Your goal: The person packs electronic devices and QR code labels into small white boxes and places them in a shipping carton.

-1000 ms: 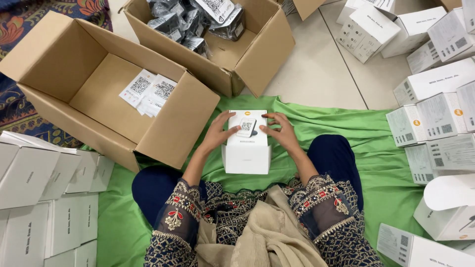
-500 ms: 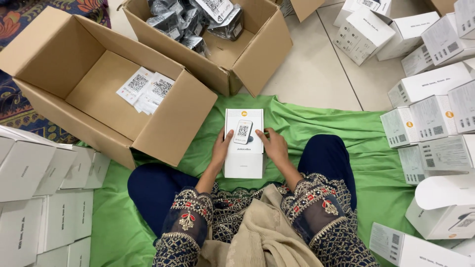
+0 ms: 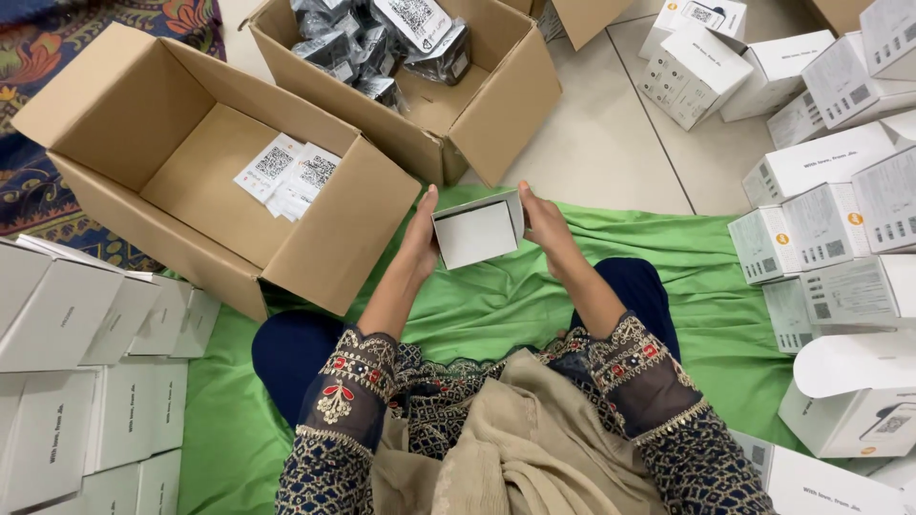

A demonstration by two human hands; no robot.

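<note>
Right now you hold a small white box (image 3: pixel 475 232) between both hands above your lap, over the green cloth (image 3: pixel 477 305). Your left hand (image 3: pixel 420 232) presses flat against its left side and your right hand (image 3: pixel 542 217) against its right side, fingers wrapped close around it, so the box sits squeezed between the palms. It is tilted with a plain face toward you, probably so you can look over that side.

Just beyond your left hand stands a big open carton (image 3: pixel 205 172), its near wall almost touching the cloth, within easy reach; only a few printed leaflets (image 3: pixel 289 176) lie on its floor. Farther off, a second carton (image 3: pixel 429 76) holds grey plastic pouches (image 3: pixel 367 43).

To your right, white boxes (image 3: pixel 830 224) are stacked on the tiled floor (image 3: pixel 601 143), and to your left more flat white boxes (image 3: pixel 86 372) lie in rows, both piles near at hand.
</note>
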